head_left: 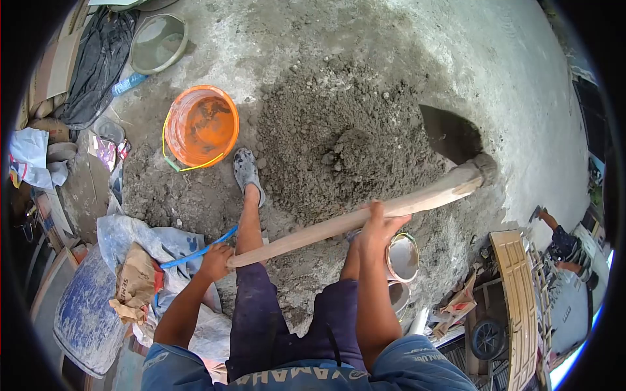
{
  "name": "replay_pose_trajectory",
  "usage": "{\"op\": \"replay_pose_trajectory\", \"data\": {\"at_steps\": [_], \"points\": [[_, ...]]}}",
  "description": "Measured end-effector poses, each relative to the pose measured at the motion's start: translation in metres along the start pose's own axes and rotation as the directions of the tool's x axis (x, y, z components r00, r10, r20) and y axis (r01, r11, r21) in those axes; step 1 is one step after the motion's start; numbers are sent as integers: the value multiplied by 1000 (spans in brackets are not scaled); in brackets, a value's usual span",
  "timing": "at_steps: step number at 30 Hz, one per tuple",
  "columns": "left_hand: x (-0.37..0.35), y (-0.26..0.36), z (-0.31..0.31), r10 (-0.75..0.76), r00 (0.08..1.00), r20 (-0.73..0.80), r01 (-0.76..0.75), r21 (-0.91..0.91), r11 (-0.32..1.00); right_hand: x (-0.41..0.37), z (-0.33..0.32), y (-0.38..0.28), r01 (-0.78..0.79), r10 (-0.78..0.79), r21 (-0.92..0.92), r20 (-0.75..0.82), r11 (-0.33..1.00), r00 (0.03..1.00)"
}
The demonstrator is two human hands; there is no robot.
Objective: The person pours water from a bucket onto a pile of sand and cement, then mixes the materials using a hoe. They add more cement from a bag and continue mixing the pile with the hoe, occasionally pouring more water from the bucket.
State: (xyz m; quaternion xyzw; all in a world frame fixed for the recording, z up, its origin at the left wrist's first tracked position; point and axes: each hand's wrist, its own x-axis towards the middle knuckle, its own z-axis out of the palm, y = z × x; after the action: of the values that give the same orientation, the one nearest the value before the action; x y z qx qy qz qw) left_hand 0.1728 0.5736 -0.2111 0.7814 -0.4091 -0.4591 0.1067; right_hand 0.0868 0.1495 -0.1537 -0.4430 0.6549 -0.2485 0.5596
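Well left of the left-hand fingers, a torn paper sack [135,281] lay on white bags. Its print read "SEM…" and the rest was folded out of sight. A blue hose [195,251] ran up to just left of those fingers. The left hand [215,260] was closed fully round the butt end of the hoe [339,221], with no gap showing. Up past those fingers stood an orange bucket [201,126] with a yellow bail, wet inside, and the person's shoe [248,171] was just right of it. The hoe's long axis ran lower left to upper right, with the head end pointing up-right, away from the body. Between the two hands and beyond them was a grey sand pile [339,143]. The right hand [378,225] gripped mid-shaft, fingers curled over the top and clamped tight. A small tin pail [402,257] sat just below-right of those fingers. Far out from them, the blade [450,133] turned back up-left off the head, at the pile's right edge; couldn't tell if it touched. Shirt hem [293,375] near the body read "YAMAHA", upside down. Another person [564,244] crouched far right.
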Motion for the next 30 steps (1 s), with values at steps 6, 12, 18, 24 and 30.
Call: {"op": "replay_pose_trajectory", "data": {"at_steps": [6, 12, 18, 24, 30], "points": [[155, 220, -18, 166, 977, 134, -87, -460, 884, 217, -41, -142, 317, -344, -265, -63, 911, 937], [47, 338, -115, -101, 806, 583, 488, -559, 670, 241, 5, 73, -130, 291, -685, 124, 716, 949], [-28, 290, -122, -159, 752, 640, 556, -486, 674, 129, -6, 140, -442, 573, -502, 138, 743, 808], [-115, 104, -51, -182, 869, 460, 326, -257, 910, 35, -6, 130, -258, 320, -377, 112, 889, 941], [-6, 35, -12, -134, 968, 211, 170, -161, 972, 50, 25, 26, 68, -57, -110, 102, 992, 993]]}}
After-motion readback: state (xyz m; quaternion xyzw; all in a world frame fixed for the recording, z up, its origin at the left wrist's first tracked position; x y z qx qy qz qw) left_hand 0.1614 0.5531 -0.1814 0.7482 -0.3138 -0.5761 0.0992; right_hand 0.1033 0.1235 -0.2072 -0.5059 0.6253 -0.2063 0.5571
